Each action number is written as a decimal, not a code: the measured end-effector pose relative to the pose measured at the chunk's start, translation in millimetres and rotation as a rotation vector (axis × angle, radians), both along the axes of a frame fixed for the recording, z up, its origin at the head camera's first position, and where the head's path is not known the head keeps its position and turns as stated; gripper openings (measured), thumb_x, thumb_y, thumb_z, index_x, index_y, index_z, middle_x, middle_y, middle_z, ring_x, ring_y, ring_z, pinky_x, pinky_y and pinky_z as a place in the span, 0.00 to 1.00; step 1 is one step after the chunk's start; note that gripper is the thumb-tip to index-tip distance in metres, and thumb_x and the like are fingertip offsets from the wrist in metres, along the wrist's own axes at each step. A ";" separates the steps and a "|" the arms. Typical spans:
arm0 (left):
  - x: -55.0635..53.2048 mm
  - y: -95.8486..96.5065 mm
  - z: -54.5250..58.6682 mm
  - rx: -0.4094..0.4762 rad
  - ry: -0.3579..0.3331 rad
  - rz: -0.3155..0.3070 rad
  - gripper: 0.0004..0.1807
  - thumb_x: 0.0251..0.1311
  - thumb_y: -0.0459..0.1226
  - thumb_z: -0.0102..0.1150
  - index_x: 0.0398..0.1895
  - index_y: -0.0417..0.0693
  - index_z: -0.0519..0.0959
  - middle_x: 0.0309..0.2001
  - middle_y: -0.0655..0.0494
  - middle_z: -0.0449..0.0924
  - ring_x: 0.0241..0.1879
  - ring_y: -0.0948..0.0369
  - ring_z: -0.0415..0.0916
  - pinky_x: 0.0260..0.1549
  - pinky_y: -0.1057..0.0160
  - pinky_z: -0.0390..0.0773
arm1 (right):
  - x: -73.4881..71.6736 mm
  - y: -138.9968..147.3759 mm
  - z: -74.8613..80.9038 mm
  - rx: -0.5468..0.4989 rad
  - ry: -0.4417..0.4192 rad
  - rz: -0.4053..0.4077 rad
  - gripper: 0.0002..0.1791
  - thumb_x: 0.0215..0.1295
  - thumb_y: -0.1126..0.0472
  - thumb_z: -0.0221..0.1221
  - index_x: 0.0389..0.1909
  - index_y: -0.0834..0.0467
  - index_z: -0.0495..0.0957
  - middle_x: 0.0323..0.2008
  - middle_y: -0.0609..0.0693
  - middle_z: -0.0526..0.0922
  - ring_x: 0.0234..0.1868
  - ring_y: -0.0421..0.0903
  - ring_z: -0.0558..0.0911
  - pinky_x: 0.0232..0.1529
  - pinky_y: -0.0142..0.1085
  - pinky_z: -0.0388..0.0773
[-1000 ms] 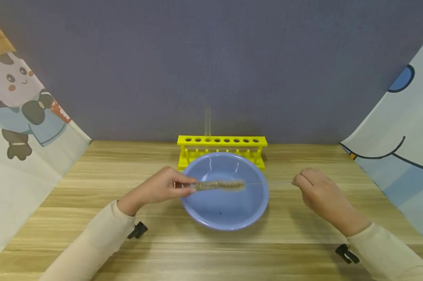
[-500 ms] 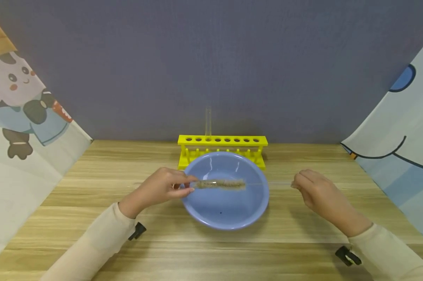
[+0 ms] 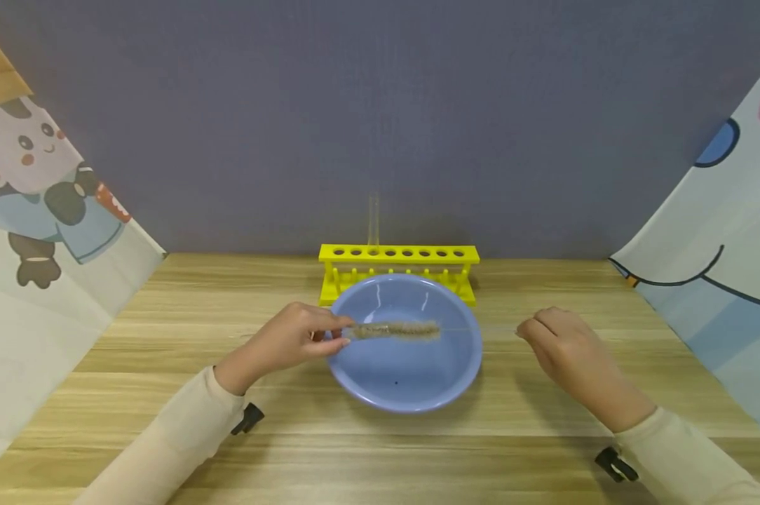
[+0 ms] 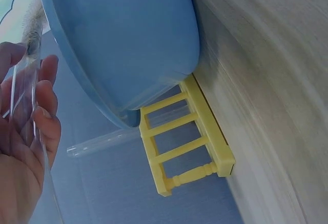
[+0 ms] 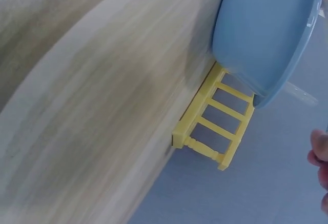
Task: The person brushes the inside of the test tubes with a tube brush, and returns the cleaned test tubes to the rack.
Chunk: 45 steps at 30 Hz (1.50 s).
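My left hand [image 3: 292,338] holds a clear glass test tube [image 4: 24,93] lying level over the blue basin [image 3: 395,409]. The tan bristles of a test tube brush [image 3: 411,330] run from inside the tube's mouth and stick out past it to the right. From the bristles a thin wire handle leads right, to my right hand [image 3: 566,354], whose thumb and fingers pinch its end beyond the basin's right rim. In the right wrist view only the fingertips [image 5: 320,152] of that hand show at the right edge.
Behind the basin stands a yellow test tube rack [image 3: 430,254], partly hidden by the rim. One clear tube [image 3: 374,221] is upright in it. The wood-grain table [image 3: 531,456] meets a grey backdrop [image 3: 380,105], with printed cloths on both sides.
My right hand has shifted slightly left, toward the basin. The left hand and the test tube have hardly moved.
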<state>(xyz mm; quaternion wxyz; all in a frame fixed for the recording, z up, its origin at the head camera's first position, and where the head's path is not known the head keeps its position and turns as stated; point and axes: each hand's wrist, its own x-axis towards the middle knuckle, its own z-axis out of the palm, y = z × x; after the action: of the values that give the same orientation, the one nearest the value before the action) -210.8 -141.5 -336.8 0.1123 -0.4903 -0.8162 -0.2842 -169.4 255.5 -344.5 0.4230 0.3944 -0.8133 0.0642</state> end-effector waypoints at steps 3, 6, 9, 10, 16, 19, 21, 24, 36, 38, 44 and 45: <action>-0.7 -0.5 -1.6 0.012 0.034 -0.015 0.13 0.53 0.34 0.66 0.43 0.41 0.84 0.24 0.64 0.79 0.19 0.74 0.63 0.17 0.76 0.66 | -1.1 0.0 -0.9 0.017 0.007 0.003 0.24 0.76 0.54 0.38 0.23 0.60 0.72 0.21 0.49 0.72 0.22 0.48 0.71 0.22 0.39 0.69; -2.0 -1.3 -2.4 0.016 0.117 -0.034 0.12 0.54 0.35 0.66 0.42 0.43 0.85 0.24 0.64 0.79 0.19 0.74 0.64 0.18 0.78 0.67 | -1.0 0.7 -1.0 0.047 -0.010 -0.007 0.25 0.76 0.53 0.35 0.21 0.59 0.69 0.20 0.47 0.69 0.21 0.46 0.70 0.21 0.36 0.68; -3.2 -2.2 -3.2 0.019 0.241 -0.053 0.12 0.58 0.39 0.63 0.41 0.43 0.84 0.27 0.60 0.82 0.20 0.74 0.69 0.20 0.80 0.69 | -0.3 1.2 0.2 0.055 -0.050 -0.001 0.25 0.76 0.52 0.35 0.20 0.58 0.67 0.20 0.46 0.67 0.21 0.44 0.68 0.21 0.34 0.67; -3.5 -2.3 -3.3 0.020 0.282 -0.058 0.12 0.59 0.41 0.62 0.41 0.43 0.84 0.28 0.59 0.83 0.20 0.73 0.71 0.21 0.79 0.70 | -0.4 1.2 1.0 0.054 -0.058 0.004 0.25 0.76 0.51 0.35 0.20 0.58 0.67 0.20 0.46 0.67 0.21 0.43 0.68 0.20 0.34 0.67; -5.0 -2.8 -3.8 0.024 0.521 -0.067 0.13 0.63 0.43 0.57 0.41 0.43 0.84 0.29 0.57 0.83 0.23 0.68 0.76 0.23 0.74 0.76 | -0.6 3.3 4.6 0.030 -0.136 0.034 0.25 0.75 0.51 0.35 0.19 0.55 0.66 0.21 0.44 0.71 0.23 0.41 0.70 0.24 0.32 0.70; -4.9 -3.3 -3.9 0.019 0.589 -0.052 0.16 0.67 0.45 0.51 0.42 0.44 0.84 0.29 0.58 0.83 0.25 0.67 0.77 0.24 0.71 0.77 | 0.0 5.2 4.6 0.020 -0.172 0.031 0.25 0.75 0.49 0.35 0.18 0.54 0.66 0.21 0.42 0.71 0.24 0.39 0.70 0.26 0.29 0.68; -4.7 -3.5 -4.2 0.014 0.625 -0.040 0.18 0.68 0.46 0.49 0.42 0.44 0.84 0.30 0.59 0.83 0.26 0.66 0.77 0.25 0.69 0.78 | 0.3 6.6 4.4 0.016 -0.197 0.028 0.25 0.74 0.48 0.34 0.18 0.53 0.66 0.21 0.41 0.70 0.24 0.37 0.69 0.27 0.27 0.67; -4.4 -3.9 -4.0 0.006 0.674 -0.025 0.18 0.69 0.46 0.47 0.42 0.45 0.84 0.30 0.59 0.84 0.27 0.65 0.78 0.25 0.68 0.78 | 1.0 8.7 4.3 0.010 -0.229 0.026 0.26 0.74 0.47 0.34 0.18 0.53 0.67 0.21 0.39 0.70 0.24 0.36 0.69 0.27 0.26 0.67; -3.6 -8.4 -3.3 0.009 0.744 0.001 0.17 0.69 0.44 0.48 0.43 0.45 0.84 0.31 0.59 0.84 0.24 0.65 0.76 0.22 0.69 0.77 | 0.4 16.2 2.7 0.016 -0.225 0.025 0.25 0.74 0.48 0.34 0.19 0.53 0.65 0.22 0.40 0.70 0.24 0.35 0.68 0.26 0.24 0.65; -3.7 -9.4 -3.9 0.011 0.717 0.008 0.17 0.69 0.45 0.48 0.43 0.46 0.84 0.31 0.59 0.84 0.24 0.65 0.76 0.22 0.69 0.77 | -0.1 17.2 2.2 0.021 -0.185 0.023 0.25 0.75 0.49 0.34 0.19 0.54 0.65 0.21 0.41 0.70 0.24 0.36 0.68 0.25 0.25 0.65; -5.1 -11.2 -5.9 0.037 0.597 -0.019 0.19 0.68 0.47 0.48 0.42 0.44 0.84 0.30 0.56 0.84 0.25 0.65 0.78 0.24 0.71 0.78 | -0.9 17.2 3.1 0.047 -0.042 0.036 0.23 0.76 0.54 0.36 0.21 0.59 0.66 0.21 0.47 0.69 0.21 0.43 0.68 0.21 0.31 0.66; -5.2 -11.4 -6.0 0.044 0.572 -0.030 0.19 0.68 0.47 0.48 0.41 0.43 0.84 0.30 0.55 0.84 0.25 0.65 0.78 0.25 0.72 0.78 | -0.8 16.9 3.5 0.048 -0.020 0.033 0.23 0.76 0.55 0.36 0.21 0.60 0.66 0.20 0.48 0.69 0.21 0.44 0.68 0.20 0.33 0.66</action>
<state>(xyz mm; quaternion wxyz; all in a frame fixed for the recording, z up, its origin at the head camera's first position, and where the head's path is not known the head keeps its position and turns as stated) -216.0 -152.9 -342.8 0.3443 -0.5599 -0.7378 -0.1536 -170.2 272.4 -341.0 0.4041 0.4173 -0.8121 0.0556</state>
